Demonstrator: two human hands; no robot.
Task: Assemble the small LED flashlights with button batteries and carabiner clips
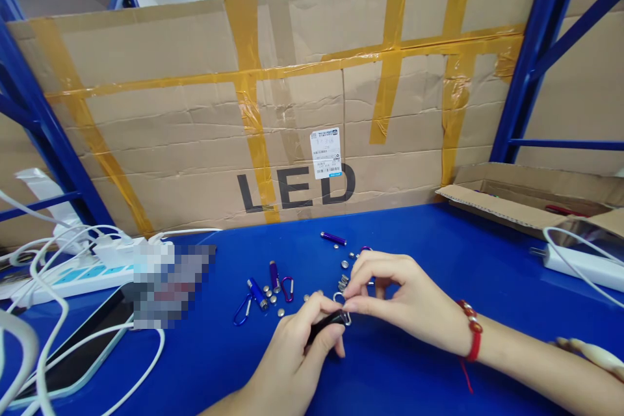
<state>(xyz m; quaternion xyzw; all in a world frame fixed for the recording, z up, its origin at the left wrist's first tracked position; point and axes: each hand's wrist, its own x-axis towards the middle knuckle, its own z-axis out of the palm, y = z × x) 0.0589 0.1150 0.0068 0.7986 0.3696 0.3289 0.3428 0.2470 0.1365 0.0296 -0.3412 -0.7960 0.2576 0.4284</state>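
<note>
My left hand [305,341] is closed round a small black piece with a silver metal loop at its end [336,320], much of it hidden by the fingers. Right above it, my right hand [385,283] pinches a thin silver split ring [338,298] between thumb and fingertip. Left of the hands lie a blue mini flashlight [257,294], a purple mini flashlight [274,276], a blue carabiner [242,311] and a purple carabiner [287,289]. Several button cells [273,299] are scattered about them, and more button cells [344,281] lie beside my right fingers.
Another purple flashlight [333,238] lies farther back on the blue table [400,234]. At left are a phone [78,344], white cables and a power strip [63,283]. An open cardboard box [492,205] and a white adapter [580,266] are at right. A taped cardboard sheet [195,136] stands behind.
</note>
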